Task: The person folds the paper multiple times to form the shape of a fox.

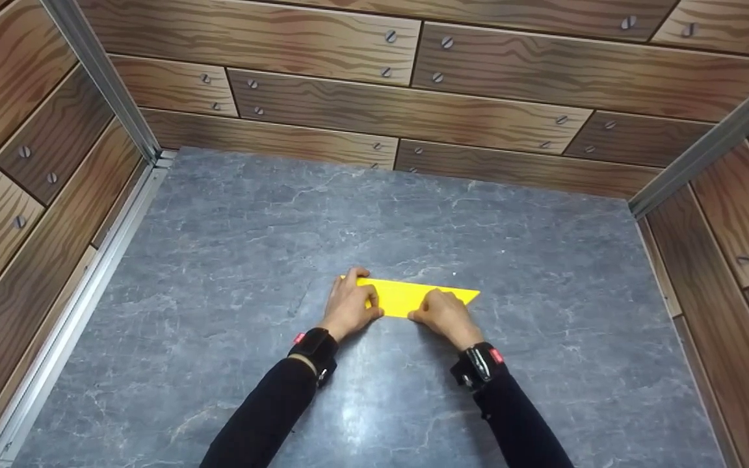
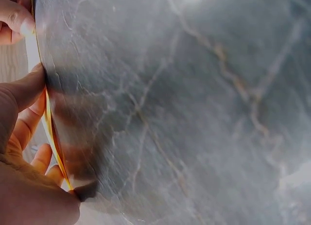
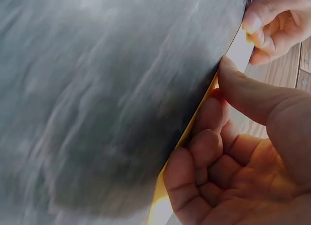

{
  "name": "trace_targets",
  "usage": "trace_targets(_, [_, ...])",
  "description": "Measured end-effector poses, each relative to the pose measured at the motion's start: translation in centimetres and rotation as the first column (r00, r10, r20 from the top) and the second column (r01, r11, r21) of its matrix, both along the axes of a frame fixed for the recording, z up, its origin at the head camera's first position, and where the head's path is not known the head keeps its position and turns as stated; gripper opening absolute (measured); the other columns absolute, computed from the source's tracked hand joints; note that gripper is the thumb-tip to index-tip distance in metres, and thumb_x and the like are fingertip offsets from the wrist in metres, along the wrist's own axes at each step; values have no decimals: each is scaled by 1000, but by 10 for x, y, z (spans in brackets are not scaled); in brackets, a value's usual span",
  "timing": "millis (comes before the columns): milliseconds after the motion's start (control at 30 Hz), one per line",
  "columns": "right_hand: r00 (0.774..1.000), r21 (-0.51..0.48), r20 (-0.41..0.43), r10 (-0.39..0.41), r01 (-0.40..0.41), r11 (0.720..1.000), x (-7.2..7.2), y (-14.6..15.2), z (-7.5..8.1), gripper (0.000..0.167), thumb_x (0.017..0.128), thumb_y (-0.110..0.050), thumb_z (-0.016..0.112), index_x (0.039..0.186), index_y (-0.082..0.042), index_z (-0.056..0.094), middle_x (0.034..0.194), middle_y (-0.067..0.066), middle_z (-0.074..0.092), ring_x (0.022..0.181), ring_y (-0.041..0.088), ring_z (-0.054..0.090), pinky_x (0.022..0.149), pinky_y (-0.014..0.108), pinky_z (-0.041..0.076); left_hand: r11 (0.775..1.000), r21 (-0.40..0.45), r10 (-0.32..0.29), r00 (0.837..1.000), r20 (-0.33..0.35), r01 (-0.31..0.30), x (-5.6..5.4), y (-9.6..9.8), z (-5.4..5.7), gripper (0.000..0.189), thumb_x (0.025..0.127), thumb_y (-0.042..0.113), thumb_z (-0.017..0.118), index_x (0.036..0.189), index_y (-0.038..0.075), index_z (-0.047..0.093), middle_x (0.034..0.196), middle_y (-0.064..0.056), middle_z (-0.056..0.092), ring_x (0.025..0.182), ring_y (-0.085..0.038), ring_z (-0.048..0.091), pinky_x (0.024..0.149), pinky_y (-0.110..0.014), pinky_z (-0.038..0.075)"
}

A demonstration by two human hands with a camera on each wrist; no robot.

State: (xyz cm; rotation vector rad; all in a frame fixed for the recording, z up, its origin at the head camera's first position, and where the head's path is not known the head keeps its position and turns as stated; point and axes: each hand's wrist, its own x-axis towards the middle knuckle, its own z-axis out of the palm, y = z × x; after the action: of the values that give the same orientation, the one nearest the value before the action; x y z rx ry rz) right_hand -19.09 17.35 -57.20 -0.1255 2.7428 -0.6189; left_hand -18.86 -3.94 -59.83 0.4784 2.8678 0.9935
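Observation:
A folded sheet of yellow paper (image 1: 397, 297) lies on the grey marbled surface, its right end slanting to a point. My left hand (image 1: 350, 304) covers its left end, thumb and index finger pinching the near edge while other fingers reach over to the far edge. On the right half, my right hand (image 1: 445, 314) holds the same near edge with its thumb, fingers curled over the paper. From the right wrist view, the right thumb (image 3: 243, 86) presses along the yellow edge. The left thumb (image 2: 29, 86) sits at that edge in the left wrist view.
Wood-patterned panels (image 1: 322, 97) stand as walls at the back and both sides. Metal rails (image 1: 105, 84) run along the corners. Black bands (image 1: 317, 351) are strapped round both wrists, over dark sleeves (image 1: 264, 416). The marbled surface (image 1: 231, 234) stretches all around the hands.

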Motion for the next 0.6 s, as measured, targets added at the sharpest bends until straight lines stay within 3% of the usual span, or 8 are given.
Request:
trace_targets(300, [998,-25,26,-49,50,998,3,31,1,37,88,-25,83,62,-11,60,59,-5,45,54,13,41,50,24,32,1000,9,8,1000,6,-8,-1,0,0,20,83,19,88,78,10,71,143,-18,50,130,-43,47,116,-55,31])
trace_targets(600, [994,-25,60,-88,89,996,7,53,1,36,88,-25,82,64,-11,60,63,-4,46,56,13,43,52,24,33,1000,3,2,1000,10,-2,0,1,-1,20,84,21,87,78,11,70,143,-18,50,133,-40,47,119,-57,26])
